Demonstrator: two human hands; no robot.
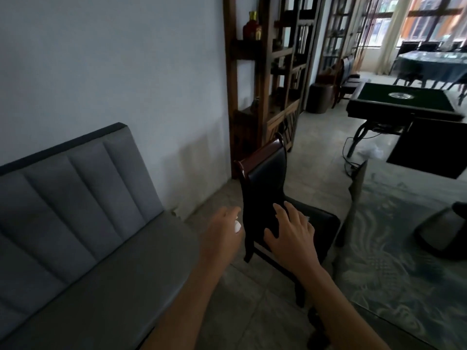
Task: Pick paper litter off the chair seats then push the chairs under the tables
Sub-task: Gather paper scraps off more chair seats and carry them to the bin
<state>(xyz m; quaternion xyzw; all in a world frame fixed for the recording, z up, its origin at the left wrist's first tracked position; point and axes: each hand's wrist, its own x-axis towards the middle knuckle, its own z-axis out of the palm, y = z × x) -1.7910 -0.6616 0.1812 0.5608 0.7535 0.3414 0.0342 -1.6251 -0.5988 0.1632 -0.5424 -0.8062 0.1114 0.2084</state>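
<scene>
Seemingly mid-pickup, the left hand (222,228) grips a paper wad (237,226) beside the chair (267,188), the right hand (290,231) hovers spread-fingered over a scrap (308,219) on the seat, needing a pinch next.

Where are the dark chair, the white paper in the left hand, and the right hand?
dark chair (265,173), head view, on the backrest.
white paper (237,226), head view, on its visible part.
right hand (293,229), head view, on its back.

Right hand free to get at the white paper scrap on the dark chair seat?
Probably yes. The right hand hovers open over the dark padded chair seat, the white paper scrap peeks out beside its fingers, and nothing lies between.
</scene>
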